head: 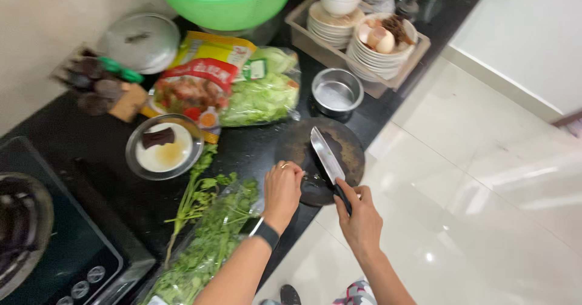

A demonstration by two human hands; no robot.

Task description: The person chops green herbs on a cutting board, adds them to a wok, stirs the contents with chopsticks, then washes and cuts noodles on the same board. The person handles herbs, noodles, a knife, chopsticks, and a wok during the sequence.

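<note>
My right hand (360, 214) grips the black handle of a broad kitchen knife (325, 154), whose blade lies over a round dark cutting board (348, 141) at the counter's edge. My left hand (282, 187), with a ring and a black wristband, rests curled on the board's near left rim, just left of the blade. What sits under its fingers is hidden.
Leafy green herbs (209, 232) lie left of my left arm. A steel plate (163, 147), a bagged lettuce (260, 90), a red-yellow packet (197, 83), a small steel bowl (336, 91), stacked plates in a tray (370, 38), a green basin (227, 2) and a stove (36, 238) crowd the black counter.
</note>
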